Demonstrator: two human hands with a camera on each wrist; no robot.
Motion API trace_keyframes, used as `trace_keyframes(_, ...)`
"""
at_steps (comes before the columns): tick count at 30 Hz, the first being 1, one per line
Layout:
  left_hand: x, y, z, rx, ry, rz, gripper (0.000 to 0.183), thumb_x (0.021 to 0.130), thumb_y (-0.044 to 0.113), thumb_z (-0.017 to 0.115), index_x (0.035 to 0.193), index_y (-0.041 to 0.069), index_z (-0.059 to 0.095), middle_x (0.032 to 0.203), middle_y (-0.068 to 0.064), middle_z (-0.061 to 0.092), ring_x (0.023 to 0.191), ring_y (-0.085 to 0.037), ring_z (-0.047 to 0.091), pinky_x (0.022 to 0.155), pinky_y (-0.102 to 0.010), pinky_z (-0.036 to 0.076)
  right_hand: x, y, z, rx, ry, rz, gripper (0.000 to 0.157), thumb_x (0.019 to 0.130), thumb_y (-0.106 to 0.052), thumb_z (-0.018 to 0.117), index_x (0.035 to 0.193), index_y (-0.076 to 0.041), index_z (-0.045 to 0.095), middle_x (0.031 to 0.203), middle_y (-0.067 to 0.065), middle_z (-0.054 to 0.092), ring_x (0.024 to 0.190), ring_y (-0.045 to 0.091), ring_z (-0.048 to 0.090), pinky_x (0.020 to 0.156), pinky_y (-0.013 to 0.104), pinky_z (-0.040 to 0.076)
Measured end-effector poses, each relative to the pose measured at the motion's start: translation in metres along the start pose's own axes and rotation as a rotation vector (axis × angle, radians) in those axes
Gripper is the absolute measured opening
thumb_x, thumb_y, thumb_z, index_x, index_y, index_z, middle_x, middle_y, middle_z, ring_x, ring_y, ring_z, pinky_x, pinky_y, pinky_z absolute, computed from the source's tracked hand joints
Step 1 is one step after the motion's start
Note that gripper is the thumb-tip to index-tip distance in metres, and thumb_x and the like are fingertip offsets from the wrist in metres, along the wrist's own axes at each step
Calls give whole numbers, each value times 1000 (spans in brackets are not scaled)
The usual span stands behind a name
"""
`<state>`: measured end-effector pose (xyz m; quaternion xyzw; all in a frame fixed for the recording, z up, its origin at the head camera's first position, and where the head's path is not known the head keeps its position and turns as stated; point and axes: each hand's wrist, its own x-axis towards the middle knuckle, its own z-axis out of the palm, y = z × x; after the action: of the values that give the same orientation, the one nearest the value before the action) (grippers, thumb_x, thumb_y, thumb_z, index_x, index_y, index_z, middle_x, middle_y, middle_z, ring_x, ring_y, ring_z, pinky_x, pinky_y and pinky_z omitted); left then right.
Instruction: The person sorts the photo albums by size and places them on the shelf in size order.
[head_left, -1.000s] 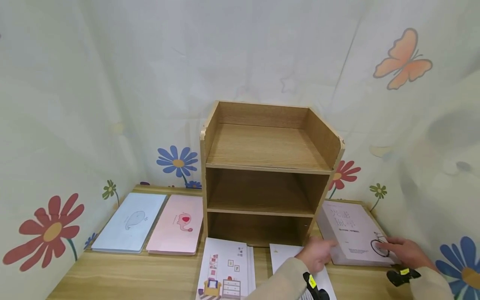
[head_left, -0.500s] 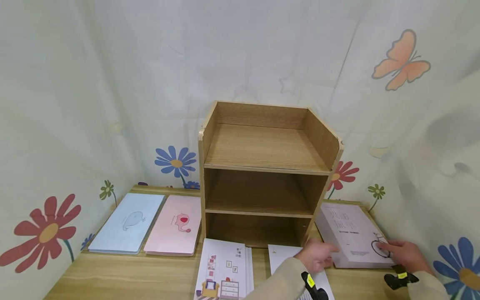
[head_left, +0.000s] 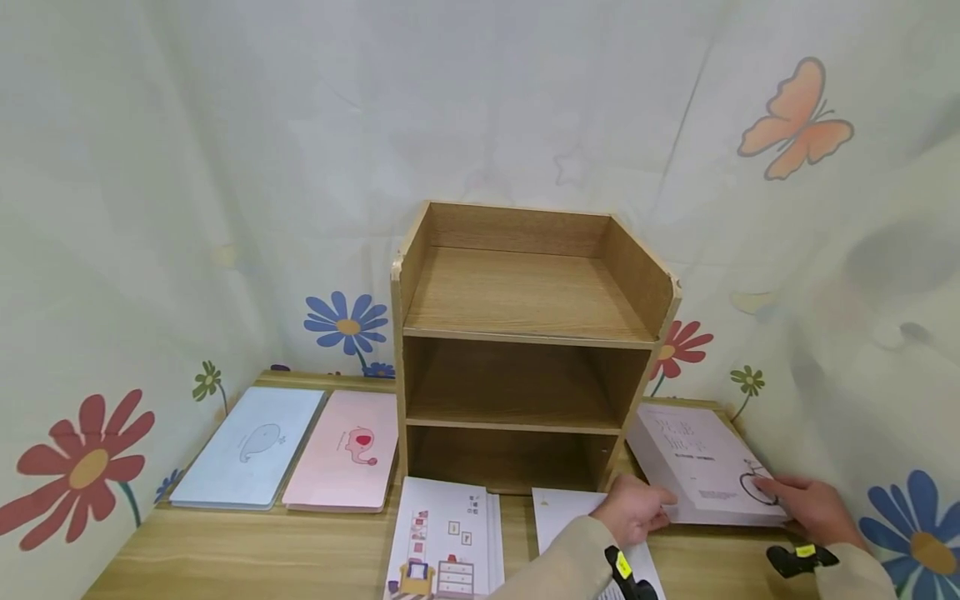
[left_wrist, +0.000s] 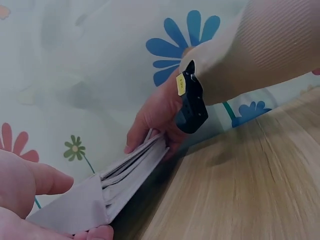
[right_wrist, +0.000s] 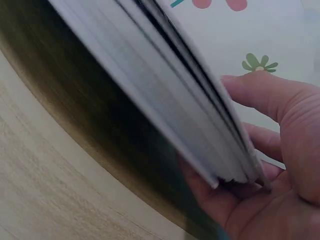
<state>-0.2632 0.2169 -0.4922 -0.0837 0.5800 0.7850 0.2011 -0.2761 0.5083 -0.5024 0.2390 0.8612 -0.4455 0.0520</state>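
A thick pale lilac book [head_left: 701, 467] with a bicycle on its cover lies at the right of the shelf, its near end tilted up off the table. My right hand [head_left: 813, 504] grips its near right corner, thumb on the cover and fingers beneath, as the right wrist view shows. My left hand [head_left: 636, 508] holds the near left corner by the spine. In the left wrist view its fingertips [left_wrist: 100, 233] show under the book and its thumb is above. Pages and a dark gap [right_wrist: 185, 60] show along the book's edge.
A three-level wooden shelf [head_left: 525, 337] stands at the middle back. Left of it lie a blue notebook [head_left: 251, 446] and a pink notebook [head_left: 347, 450]. In front are white booklets [head_left: 442, 533] and a white book [head_left: 558, 512] partly under my left forearm. Patterned curtains enclose the table [head_left: 300, 550].
The lilac book's near end has risen slightly off the table, with both hands staying at its near corners. The head view has shifted a little.
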Motion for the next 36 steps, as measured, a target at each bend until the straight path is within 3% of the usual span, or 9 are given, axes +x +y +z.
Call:
trace_keyframes(5, -4, -3, 2, 89, 5, 99, 14, 79, -14, 69, 89, -8, 62, 93, -10, 58, 73, -18, 56, 69, -29, 55, 3, 2, 0, 88, -38, 23, 115, 84, -59, 78, 151, 18, 26, 151, 43, 31, 112, 43, 58, 84, 54, 60)
trace_keyframes(9, -5, -4, 3, 149, 19, 154, 13, 77, -11, 75, 83, -6, 64, 86, -7, 63, 72, -16, 59, 67, -27, 54, 2, 3, -2, 112, -48, 24, 115, 84, -60, 78, 153, 14, 24, 152, 41, 32, 107, 34, 61, 81, 47, 62)
trace_keyframes(14, -2, -4, 3, 197, 84, 178, 21, 75, -5, 83, 86, -4, 66, 84, -5, 66, 74, -17, 61, 66, -30, 54, -2, 2, -6, 76, -63, 8, 109, 88, -62, 71, 156, 9, 25, 117, 27, 63, 89, 22, 61, 70, 33, 57)
trace_keyframes(17, 0, -5, 3, 196, 112, 178, 30, 73, -2, 87, 93, -6, 64, 90, -9, 66, 81, -21, 62, 73, -36, 57, -5, 2, -8, 104, -108, -14, 101, 94, -58, 66, 159, 5, 20, 99, 3, 66, 80, 18, 59, 65, 31, 53)
trace_keyframes(21, 1, -7, 3, 196, 125, 193, 41, 71, -2, 89, 101, -7, 62, 96, -11, 65, 87, -24, 62, 79, -42, 58, -11, 8, -10, 258, -246, -55, 86, 103, -46, 59, 165, -9, 12, 95, -6, 70, 73, 13, 62, 59, 24, 52)
trace_keyframes(23, 2, -8, 2, 191, 122, 196, 43, 71, -1, 89, 103, -6, 61, 97, -11, 65, 88, -24, 62, 79, -42, 58, -12, 13, -11, 390, -350, -75, 61, 107, -38, 55, 161, -35, 28, 99, -6, 73, 77, 11, 66, 60, 22, 54)
trace_keyframes(26, 2, -9, 0, 196, 114, 189, 46, 73, 2, 90, 107, -5, 61, 99, -12, 65, 90, -24, 62, 81, -42, 58, -11, 21, -13, 559, -496, -105, 34, 110, -27, 49, 125, -56, 59, 104, -6, 74, 87, 11, 71, 68, 23, 59)
trace_keyframes(29, 3, -9, -2, 192, 101, 187, 47, 74, 4, 90, 110, -5, 61, 100, -12, 66, 91, -24, 63, 82, -43, 58, -9, 27, -12, 679, -560, -110, 43, 110, -20, 47, 101, -55, 70, 106, -9, 73, 96, 11, 71, 81, 27, 61)
trace_keyframes(36, 3, -3, -2, 206, 103, 183, 51, 74, 7, 91, 112, -6, 60, 100, -11, 65, 91, -24, 63, 82, -43, 59, -11, 27, -10, 787, -521, -80, 42, 109, -17, 51, 101, -51, 74, 105, -14, 73, 98, 8, 71, 88, 27, 60)
